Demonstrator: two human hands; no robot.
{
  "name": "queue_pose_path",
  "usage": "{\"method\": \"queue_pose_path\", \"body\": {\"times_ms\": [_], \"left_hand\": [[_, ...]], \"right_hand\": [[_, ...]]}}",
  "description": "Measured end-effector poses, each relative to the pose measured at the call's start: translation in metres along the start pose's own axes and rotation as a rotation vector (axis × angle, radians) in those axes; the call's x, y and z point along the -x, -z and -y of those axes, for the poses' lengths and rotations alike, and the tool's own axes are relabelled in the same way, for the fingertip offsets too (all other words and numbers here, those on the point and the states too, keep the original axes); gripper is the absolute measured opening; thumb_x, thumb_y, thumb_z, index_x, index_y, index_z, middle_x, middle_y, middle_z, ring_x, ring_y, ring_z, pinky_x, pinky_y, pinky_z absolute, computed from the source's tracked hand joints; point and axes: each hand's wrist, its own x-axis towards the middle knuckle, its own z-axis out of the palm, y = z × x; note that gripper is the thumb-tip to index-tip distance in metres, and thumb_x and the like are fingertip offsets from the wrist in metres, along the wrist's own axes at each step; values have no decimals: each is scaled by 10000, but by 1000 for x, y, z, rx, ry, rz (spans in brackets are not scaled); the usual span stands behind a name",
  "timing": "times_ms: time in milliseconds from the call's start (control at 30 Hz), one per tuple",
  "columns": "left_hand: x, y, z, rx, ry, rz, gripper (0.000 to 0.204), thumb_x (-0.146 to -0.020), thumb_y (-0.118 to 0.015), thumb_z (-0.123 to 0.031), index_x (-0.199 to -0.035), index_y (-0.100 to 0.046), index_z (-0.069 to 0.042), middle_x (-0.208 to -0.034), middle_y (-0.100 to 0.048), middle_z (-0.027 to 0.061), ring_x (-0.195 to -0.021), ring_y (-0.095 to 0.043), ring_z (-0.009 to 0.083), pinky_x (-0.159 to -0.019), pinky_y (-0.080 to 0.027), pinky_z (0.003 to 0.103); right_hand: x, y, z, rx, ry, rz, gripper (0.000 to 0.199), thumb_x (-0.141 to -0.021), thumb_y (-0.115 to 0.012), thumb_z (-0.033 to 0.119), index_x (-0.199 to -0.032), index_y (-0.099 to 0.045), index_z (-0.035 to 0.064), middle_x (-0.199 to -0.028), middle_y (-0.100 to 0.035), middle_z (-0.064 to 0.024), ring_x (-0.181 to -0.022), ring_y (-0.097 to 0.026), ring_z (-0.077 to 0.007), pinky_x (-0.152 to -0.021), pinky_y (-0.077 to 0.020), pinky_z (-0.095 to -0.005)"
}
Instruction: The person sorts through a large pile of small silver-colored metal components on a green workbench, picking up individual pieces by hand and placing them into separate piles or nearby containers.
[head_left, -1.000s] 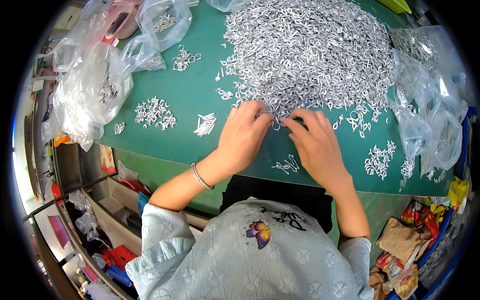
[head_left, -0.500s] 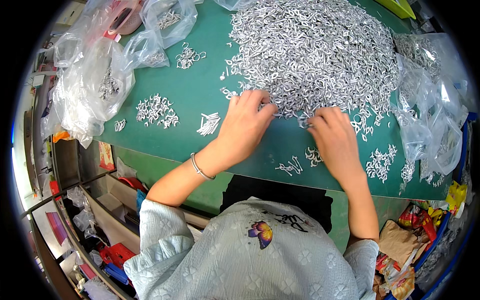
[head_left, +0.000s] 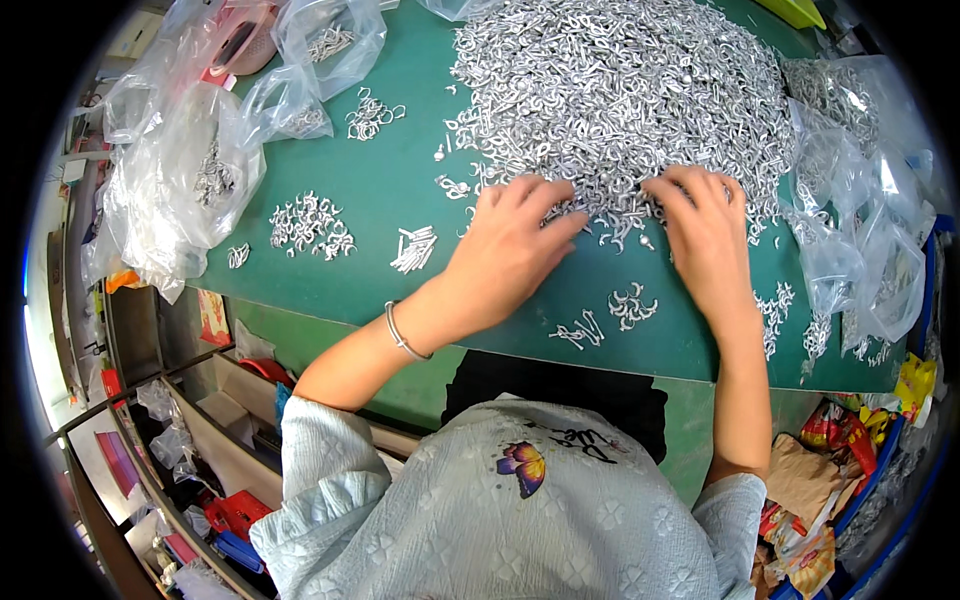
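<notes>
A large heap of small silver metal pieces (head_left: 620, 100), many of them curved or ring-shaped, covers the far middle of the green table (head_left: 350, 185). At its near left edge rests my left hand (head_left: 510, 245), fingers bent and thumb apart from them, the tips among the pieces. My right hand (head_left: 708, 235) reaches into the near right side of the heap with its fingers spread. Several loose pieces lie between the two hands. Closer to me are a small group of crescent-shaped pieces (head_left: 632, 306) and a few thin pins (head_left: 580, 330).
Left of my left hand lie a pile of short rods (head_left: 412, 249), a pile of curved pieces (head_left: 312, 226) and a cluster of open hooks (head_left: 375, 114). Clear plastic bags (head_left: 190, 190) stand at the left, others (head_left: 860, 230) at the right. A pink basket (head_left: 250, 45) sits far left.
My right hand has moved right and away from me, from the heap's near edge into the heap, and its fingers have spread. My left hand has shifted slightly right.
</notes>
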Motion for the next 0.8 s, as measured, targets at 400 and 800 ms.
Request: {"method": "queue_pose_path", "body": {"times_ms": [400, 800], "left_hand": [[-19, -17, 13, -150, 0, -90, 263, -799, -705, -57, -1046, -625, -98, -1208, -548, 87, -1128, -517, 298, -888, -383, 426], [-9, -31, -16, -66, -22, 0, 291, -764, -748, -93, -1038, -651, -95, -1032, -543, 53, -967, -513, 242, -805, -364, 388]], "right_hand": [[-4, 10, 5, -224, 0, -84, 233, -770, -704, 3, -992, -648, 43, -1051, -587, -80, -982, -564, -285, -847, -435, -392], [16, -5, 30, -173, -45, 68, 169, -742, -757, 64, -840, -620, 61, -871, -536, -50, -871, -516, -247, -769, -386, -378]]}}
